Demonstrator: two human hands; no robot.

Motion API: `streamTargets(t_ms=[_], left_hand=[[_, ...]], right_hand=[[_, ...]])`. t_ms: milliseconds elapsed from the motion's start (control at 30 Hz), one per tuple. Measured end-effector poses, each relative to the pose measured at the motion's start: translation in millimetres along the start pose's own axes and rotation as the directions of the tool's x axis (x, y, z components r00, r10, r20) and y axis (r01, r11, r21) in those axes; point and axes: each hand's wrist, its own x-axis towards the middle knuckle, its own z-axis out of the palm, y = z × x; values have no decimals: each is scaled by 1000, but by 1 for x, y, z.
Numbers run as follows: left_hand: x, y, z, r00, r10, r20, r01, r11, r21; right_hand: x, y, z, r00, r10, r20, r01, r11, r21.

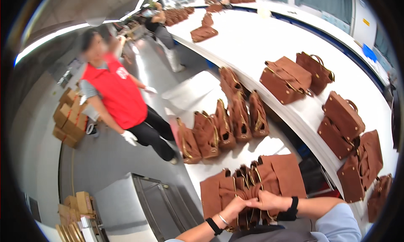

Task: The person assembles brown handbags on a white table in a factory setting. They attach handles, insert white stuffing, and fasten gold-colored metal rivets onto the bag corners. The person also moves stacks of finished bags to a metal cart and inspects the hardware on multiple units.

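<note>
Directly in front of me is a cluster of brown handbags (284,172) with gold zips, their mouths facing each other. My left hand (234,207) is closed on the brown material at the middle of the cluster. Beside it, fingertips nearly touching, my right hand (268,201) grips the same brown part. Whether this is a handle or the bag's upper edge, I cannot tell. Both wrists wear black bands, and a bracelet circles the left one. The lower side of the bags is partly hidden by my hands and forearms.
Several upright brown bags (206,134) stand farther along the white table (193,90). More bags (341,116) rest on the long white bench (269,36) to the right. A person in a red vest (115,88) stands at left, near cardboard boxes (69,118). A metal frame (160,204) is at lower left.
</note>
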Motion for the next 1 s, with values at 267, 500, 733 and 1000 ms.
streamTargets(t_ms=[267,500,733,1000], left_hand=[[-124,-60,65,995,7,-95,-20,990,-136],[-199,-156,172,925,265,-271,-255,964,72],[-266,-216,259,926,267,-268,-193,943,272],[-324,-331,328,969,243,-53,-205,900,386]], right_hand=[[-109,-18,28,926,99,364,-23,978,-207],[-248,-34,48,918,-17,396,100,977,-189],[-382,-19,85,971,-144,192,156,987,-50],[-560,17,152,996,31,-79,-33,999,-26]])
